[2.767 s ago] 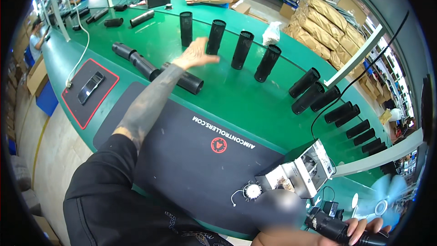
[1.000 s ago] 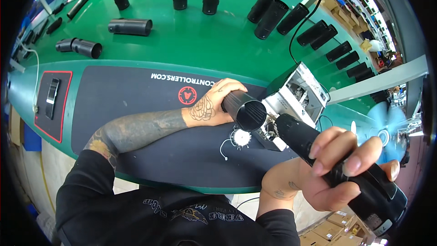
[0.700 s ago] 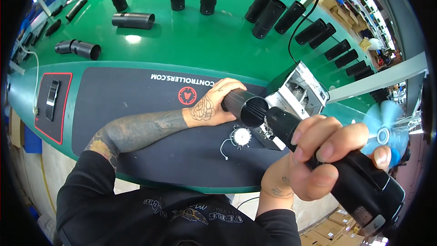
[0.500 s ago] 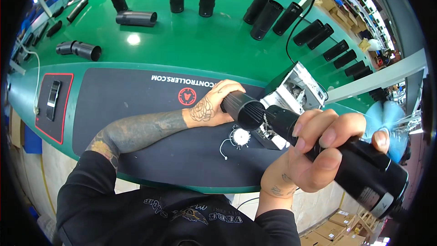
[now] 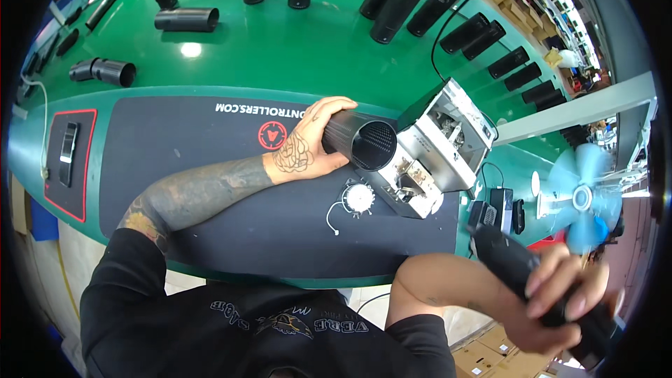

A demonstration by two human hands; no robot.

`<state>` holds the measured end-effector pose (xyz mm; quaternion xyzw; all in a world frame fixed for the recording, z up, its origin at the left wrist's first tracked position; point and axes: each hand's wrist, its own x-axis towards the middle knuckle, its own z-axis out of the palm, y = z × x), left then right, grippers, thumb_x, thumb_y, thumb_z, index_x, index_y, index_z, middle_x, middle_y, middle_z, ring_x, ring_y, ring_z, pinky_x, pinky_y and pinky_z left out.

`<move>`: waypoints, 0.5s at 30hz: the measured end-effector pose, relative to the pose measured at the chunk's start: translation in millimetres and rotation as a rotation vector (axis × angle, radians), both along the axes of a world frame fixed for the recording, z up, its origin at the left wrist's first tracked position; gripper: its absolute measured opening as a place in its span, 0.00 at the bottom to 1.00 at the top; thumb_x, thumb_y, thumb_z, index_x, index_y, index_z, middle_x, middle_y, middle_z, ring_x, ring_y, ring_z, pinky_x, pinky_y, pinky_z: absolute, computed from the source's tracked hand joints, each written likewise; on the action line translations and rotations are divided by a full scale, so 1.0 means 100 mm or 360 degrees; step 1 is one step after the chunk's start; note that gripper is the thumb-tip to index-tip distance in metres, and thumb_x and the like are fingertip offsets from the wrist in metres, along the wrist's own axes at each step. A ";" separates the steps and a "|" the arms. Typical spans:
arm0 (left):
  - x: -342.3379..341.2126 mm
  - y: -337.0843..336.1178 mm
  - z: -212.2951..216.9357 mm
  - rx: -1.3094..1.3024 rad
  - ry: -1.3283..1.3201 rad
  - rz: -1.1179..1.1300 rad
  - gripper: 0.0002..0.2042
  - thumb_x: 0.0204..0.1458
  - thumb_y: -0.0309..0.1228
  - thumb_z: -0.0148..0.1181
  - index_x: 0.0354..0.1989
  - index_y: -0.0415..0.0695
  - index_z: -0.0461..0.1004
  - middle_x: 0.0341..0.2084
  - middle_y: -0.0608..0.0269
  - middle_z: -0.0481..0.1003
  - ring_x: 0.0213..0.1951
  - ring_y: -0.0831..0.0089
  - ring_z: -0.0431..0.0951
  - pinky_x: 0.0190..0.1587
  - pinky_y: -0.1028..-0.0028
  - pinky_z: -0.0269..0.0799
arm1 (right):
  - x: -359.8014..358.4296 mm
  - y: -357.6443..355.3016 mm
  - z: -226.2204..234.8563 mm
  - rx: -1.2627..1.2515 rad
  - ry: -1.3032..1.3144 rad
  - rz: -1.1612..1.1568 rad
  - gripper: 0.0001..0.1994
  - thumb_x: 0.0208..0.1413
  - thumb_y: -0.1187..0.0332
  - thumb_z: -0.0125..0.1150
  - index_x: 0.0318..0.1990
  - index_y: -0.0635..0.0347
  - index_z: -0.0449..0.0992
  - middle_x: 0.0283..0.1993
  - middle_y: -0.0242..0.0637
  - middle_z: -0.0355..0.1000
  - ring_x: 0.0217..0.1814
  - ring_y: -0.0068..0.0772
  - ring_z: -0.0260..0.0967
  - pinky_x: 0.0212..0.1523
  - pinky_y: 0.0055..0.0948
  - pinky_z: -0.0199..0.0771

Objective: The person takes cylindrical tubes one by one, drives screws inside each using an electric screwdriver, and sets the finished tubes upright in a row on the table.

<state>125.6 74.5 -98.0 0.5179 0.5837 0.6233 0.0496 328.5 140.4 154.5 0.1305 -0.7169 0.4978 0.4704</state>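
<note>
My left hand [image 5: 304, 143] is wrapped round a black cylindrical tube [image 5: 341, 134], its perforated end facing right, above the dark mat [image 5: 210, 238]. At the lower right my right hand [image 5: 553, 301], blurred by motion, grips a black handheld power tool [image 5: 507, 259], apart from the tube. Below the tube a small round white-and-metal part [image 5: 359, 198] with a short white cable lies on the mat. Close to the tube's right side stands a metal box-shaped machine [image 5: 455, 143] with an open top and small mechanical pieces at its front.
Several black tubes [image 5: 395, 12] stand or lie on the green table [image 5: 280, 56]. A blue fan [image 5: 582, 197] spins at the right, near small black devices [image 5: 500, 206]. A black strip-shaped item [image 5: 68, 154] rests on a red-edged pad at the left. Cardboard boxes [image 5: 483, 350] sit below.
My right hand has drawn the power tool away from the tube's end, down and to the right. The tube, still in my left hand, now shows its perforated end more fully.
</note>
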 end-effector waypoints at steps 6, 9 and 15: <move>0.05 0.12 -0.02 0.0045 0.0117 0.0013 0.34 0.29 0.22 0.69 0.51 0.43 0.63 0.50 0.58 0.69 0.51 0.62 0.70 0.57 0.65 0.62 | -0.08 0.20 -0.17 -0.0235 -0.0097 -0.0108 0.31 0.55 0.66 0.63 0.61 0.46 0.50 0.36 0.30 0.65 0.19 0.23 0.64 0.22 0.25 0.68; 0.06 0.12 -0.10 0.0149 -0.0074 -0.0085 0.33 0.29 0.23 0.69 0.50 0.44 0.64 0.47 0.59 0.70 0.49 0.62 0.71 0.57 0.64 0.62 | 0.02 0.27 -0.14 -0.0487 -0.0030 0.0198 0.31 0.55 0.66 0.63 0.60 0.47 0.50 0.36 0.31 0.65 0.19 0.24 0.64 0.22 0.23 0.67; 0.01 0.10 -0.01 0.0139 -0.0017 -0.0153 0.32 0.28 0.23 0.69 0.49 0.44 0.66 0.44 0.61 0.72 0.46 0.62 0.73 0.56 0.65 0.62 | 0.25 0.26 0.05 -0.0678 0.0439 0.0868 0.18 0.50 0.73 0.61 0.47 0.60 0.62 0.36 0.30 0.65 0.20 0.18 0.66 0.24 0.21 0.67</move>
